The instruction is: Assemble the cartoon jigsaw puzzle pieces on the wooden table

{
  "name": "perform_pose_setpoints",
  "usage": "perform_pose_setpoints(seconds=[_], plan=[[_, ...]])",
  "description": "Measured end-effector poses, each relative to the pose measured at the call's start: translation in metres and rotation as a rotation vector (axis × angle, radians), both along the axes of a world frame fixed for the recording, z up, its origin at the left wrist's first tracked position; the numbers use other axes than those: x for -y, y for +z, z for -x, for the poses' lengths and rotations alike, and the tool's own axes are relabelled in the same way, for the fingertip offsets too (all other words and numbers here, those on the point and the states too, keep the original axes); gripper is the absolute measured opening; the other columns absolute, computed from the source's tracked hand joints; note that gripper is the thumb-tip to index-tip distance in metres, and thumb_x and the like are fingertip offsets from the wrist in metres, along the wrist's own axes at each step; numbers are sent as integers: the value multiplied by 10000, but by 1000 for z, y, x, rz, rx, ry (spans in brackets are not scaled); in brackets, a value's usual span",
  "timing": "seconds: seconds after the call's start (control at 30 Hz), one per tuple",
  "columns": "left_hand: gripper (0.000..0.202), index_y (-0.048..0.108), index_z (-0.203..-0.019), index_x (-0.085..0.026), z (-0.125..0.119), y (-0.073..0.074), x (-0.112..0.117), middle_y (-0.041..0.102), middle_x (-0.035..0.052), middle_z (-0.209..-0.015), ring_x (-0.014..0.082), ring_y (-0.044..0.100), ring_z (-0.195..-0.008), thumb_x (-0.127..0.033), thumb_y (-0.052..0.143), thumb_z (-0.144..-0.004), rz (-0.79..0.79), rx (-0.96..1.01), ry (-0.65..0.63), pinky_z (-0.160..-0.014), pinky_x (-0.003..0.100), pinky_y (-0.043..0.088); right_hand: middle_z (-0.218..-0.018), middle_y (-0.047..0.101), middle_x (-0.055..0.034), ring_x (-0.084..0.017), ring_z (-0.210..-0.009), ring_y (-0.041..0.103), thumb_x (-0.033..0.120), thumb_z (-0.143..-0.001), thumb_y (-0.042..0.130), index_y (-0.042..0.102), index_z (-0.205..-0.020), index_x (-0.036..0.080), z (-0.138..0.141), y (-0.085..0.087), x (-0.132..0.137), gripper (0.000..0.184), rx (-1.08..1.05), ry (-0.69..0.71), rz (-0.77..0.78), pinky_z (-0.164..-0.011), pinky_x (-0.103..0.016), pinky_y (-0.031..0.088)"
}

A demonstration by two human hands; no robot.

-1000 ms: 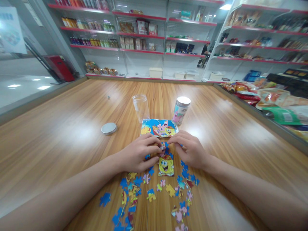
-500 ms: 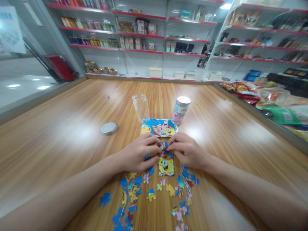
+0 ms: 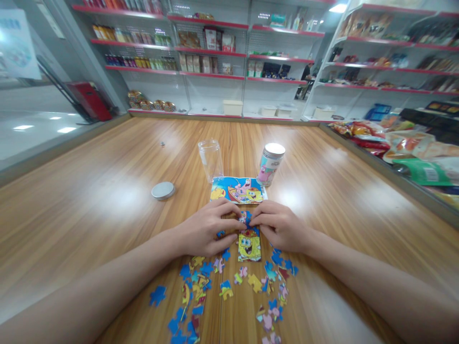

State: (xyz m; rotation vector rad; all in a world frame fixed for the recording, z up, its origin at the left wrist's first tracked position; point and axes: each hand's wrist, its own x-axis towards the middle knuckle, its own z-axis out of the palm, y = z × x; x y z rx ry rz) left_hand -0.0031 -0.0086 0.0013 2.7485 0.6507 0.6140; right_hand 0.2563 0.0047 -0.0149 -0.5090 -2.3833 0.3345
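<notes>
Both hands are together at mid surface. My left hand and right hand meet fingertip to fingertip, pinched on one small piece. That piece sits at the far edge of the joined block, the yellow cartoon-face section, which lies flat just near of my fingers. I can't tell whether the tab is seated; my fingers hide it.

Risks, as I judge them:
- Pressing at an angle could bend the thin card tab or peel its printed face.
- The surface is glossy wood laminate, so a sideways push could slide the joined block and pop its seams.
- My wrists hang over the loose pieces, and a forearm drag could scatter them toward the near edge.
- The picture card lies just far of my knuckles. A forward nudge could shove it into the clear jar or the printed can. Both are tall, narrow cylinders and look tippy.

Materials and shapes:
- The pieces are flat cardboard with knobby outlines, mostly blue, yellow and pink, with a slight sheen.
- The jar is open-topped and see-through; it looks like plastic.
- The can has a printed wrap and a pale flat lid.
- A round metal lid lies flat to the left, well apart, and looks dull silver.
- Crinkly snack bags are piled far right.
- Store shelves stand behind.
</notes>
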Motion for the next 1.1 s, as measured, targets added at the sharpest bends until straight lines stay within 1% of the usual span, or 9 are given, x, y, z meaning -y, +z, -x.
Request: perform_pose_setpoints(seconds=[0.17, 0.37, 0.63, 0.83, 0.97, 1.1], plan=[[310, 680, -1211, -232, 0, -2, 0, 585, 105, -1188, 249, 523, -1077, -243, 578, -917, 9, -3, 8, -967, 450, 466, -915, 662, -81, -191, -855, 613, 33, -864, 516, 713, -942, 167, -1, 1, 0, 250, -1, -12, -3, -739, -352, 550], [342, 672, -1242, -277, 0, -1, 0, 580, 92, -1184, 247, 529, -1075, -233, 573, -917, 4, 5, 3, -963, 450, 469, -893, 660, -86, -192, -846, 613, 38, -881, 502, 714, -929, 154, 0, 2, 1, 246, 11, -12, -9, -737, -354, 545], [343, 668, -1243, -274, 0, 0, 1, 572, 92, -1204, 249, 519, -1102, -235, 569, -918, 9, -18, 5, -986, 454, 466, -899, 656, -92, -196, -852, 616, 28, -870, 512, 720, -921, 137, -2, 1, 0, 240, 18, -22, -3, -741, -355, 539], [352, 663, -1262, -254, 0, 0, 1, 565, 99, -1242, 260, 508, -1134, -246, 559, -925, -12, -50, 6, -1009, 462, 462, -896, 659, -90, -198, -858, 620, 24, -863, 515, 715, -914, 137, -2, 3, 1, 235, 20, -31, -6, -754, -360, 541], [363, 655, -1278, -258, -1, 0, 1, 563, 96, -1261, 265, 502, -1148, -251, 557, -928, -25, -59, 4, -1023, 469, 456, -888, 662, -90, -199, -861, 621, 13, -855, 508, 703, -896, 137, -2, 4, 1, 235, 26, -38, 4, -764, -362, 543], [387, 633, -1313, -276, -1, 1, 2, 554, 91, -1297, 276, 493, -1160, -248, 541, -938, -45, -93, -1, -1040, 493, 442, -872, 664, -85, -191, -834, 620, 10, -849, 503, 688, -862, 141, -2, 5, 1, 227, 22, -45, 6, -742, -345, 539]])
